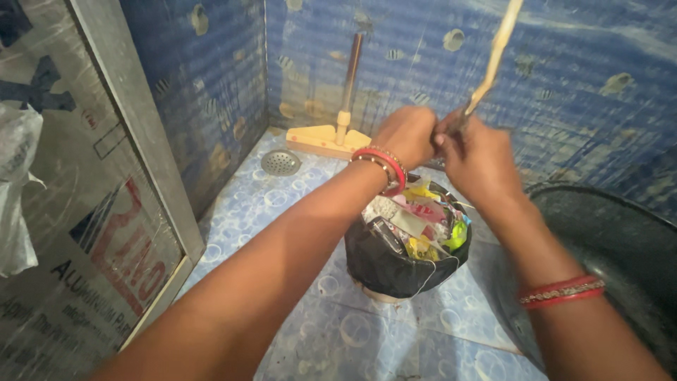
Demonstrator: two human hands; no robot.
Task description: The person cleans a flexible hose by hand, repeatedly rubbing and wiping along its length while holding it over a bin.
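My left hand [405, 135] and my right hand [477, 156] are raised together above a small bin [395, 264] lined with a black bag and full of colourful wrappers and paper scraps. My right hand grips the lower end of a long pale stick [498, 48] that rises to the upper right. My left hand is closed right beside it, touching the same spot; what it holds is hidden. Both wrists wear red and gold bangles.
A yellow floor wiper [331, 137] leans in the far corner of the blue tiled walls, by a round metal floor drain [281, 162]. A large dark tub [620, 247] sits at the right. A metal door with a printed sheet [84, 233] is at the left.
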